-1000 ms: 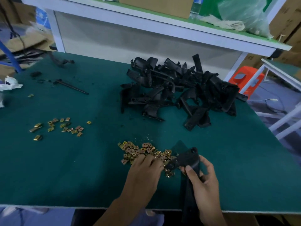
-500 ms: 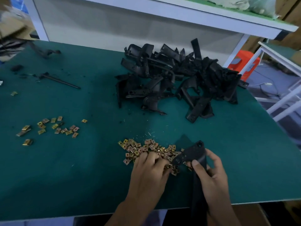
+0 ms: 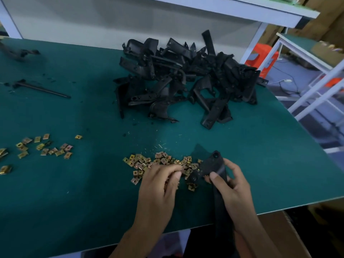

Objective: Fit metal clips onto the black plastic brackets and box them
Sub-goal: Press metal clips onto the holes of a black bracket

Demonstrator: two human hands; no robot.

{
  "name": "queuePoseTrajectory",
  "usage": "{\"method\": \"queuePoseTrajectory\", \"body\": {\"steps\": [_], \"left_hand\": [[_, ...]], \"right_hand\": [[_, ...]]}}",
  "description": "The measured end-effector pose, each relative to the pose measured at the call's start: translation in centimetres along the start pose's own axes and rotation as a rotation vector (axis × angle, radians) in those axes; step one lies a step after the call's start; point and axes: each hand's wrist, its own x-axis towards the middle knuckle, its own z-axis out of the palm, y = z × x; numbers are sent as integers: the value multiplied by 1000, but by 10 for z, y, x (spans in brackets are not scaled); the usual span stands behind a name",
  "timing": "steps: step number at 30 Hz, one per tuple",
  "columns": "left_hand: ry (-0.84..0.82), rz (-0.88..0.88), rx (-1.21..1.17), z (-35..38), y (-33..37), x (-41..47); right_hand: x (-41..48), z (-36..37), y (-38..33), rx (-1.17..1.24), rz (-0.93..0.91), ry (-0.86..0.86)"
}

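My right hand [image 3: 233, 190] grips a long black plastic bracket [image 3: 210, 165] near the table's front edge, its holed end pointing up and left. My left hand [image 3: 158, 187] is just left of it, fingers curled, thumb and forefinger pinching a metal clip at the near edge of a pile of brass-coloured clips [image 3: 143, 162]. The pinched clip is mostly hidden by the fingers. A big heap of black brackets [image 3: 186, 77] lies at the back middle of the green table [image 3: 74, 192].
A second scatter of clips [image 3: 44, 148] lies at the left. A black rod [image 3: 41, 89] and a dark part [image 3: 20, 53] lie far left. A cardboard box [image 3: 297, 231] stands below the table's right front corner. White shelf posts [image 3: 251, 43] rise behind.
The view has tilted down and closer. My left hand's fingers have curled tighter at the clip pile. My right hand still holds the bracket in the same place.
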Motion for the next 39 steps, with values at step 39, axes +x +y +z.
{"method": "queuePoseTrajectory", "body": {"steps": [39], "left_hand": [[-140, -155, -498, -11, 0, 6]], "right_hand": [[-20, 24, 5, -46, -51, -91]]}}
